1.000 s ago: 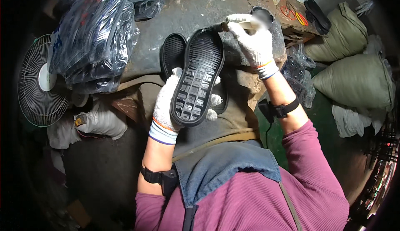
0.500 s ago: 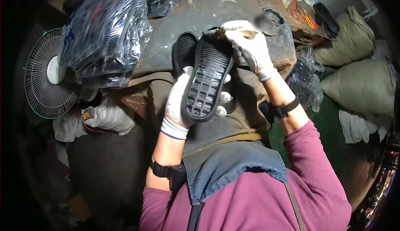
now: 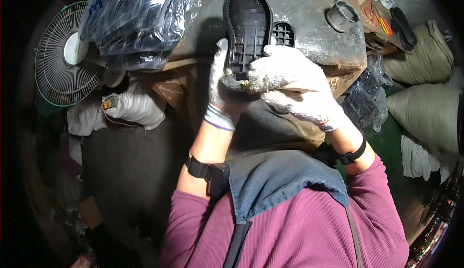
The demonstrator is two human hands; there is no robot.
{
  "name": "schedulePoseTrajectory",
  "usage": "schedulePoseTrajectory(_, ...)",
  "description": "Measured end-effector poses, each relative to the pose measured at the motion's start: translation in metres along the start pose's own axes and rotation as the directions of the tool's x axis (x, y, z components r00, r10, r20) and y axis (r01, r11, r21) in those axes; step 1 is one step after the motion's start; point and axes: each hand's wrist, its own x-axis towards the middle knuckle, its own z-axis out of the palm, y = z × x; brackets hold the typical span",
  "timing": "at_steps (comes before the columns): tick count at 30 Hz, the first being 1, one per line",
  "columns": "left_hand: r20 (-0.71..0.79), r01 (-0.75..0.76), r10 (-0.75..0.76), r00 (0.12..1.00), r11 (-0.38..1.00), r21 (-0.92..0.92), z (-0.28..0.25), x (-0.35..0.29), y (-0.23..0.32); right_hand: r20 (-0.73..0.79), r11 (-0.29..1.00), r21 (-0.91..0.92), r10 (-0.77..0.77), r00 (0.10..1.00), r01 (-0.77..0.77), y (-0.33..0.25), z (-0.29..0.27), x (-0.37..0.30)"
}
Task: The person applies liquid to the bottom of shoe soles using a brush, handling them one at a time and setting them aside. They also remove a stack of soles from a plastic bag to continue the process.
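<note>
In the head view, a ribbed, gridded black sole (image 3: 248,23) was held by the knit-gloved left hand (image 3: 219,79) partly over the scuffed table (image 3: 316,38), a brush-like tool (image 3: 234,82) was pinched by the right hand (image 3: 296,77) at the sole's near end, and room was left beside the round cup (image 3: 334,20).

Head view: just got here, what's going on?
A person in white gloves is working on a black shoe sole. The left hand holds it with its ribbed and gridded face showing. The right hand grips what looks like a brush, its dark head at the sole's near end. Part of another black sole shows beyond the right hand; a round tin sits on the table.
</note>
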Motion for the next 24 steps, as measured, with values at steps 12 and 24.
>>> schedulePoseTrajectory(12, 0.269, -0.33, 0.21, 0.94, 0.362, 0.872, -0.029, -0.014, 0.072, 0.097, 0.669, 0.539, 0.555, 0.826, -0.512, -0.007, 0.006, 0.0)
schedulePoseTrajectory(24, 0.553, -0.314, 0.033, 0.832, -0.795, 0.519, 0.005, -0.031, 0.034, -0.062, 0.808, 0.1, 0.588, 0.807, -0.581, 0.023, 0.005, 0.014)
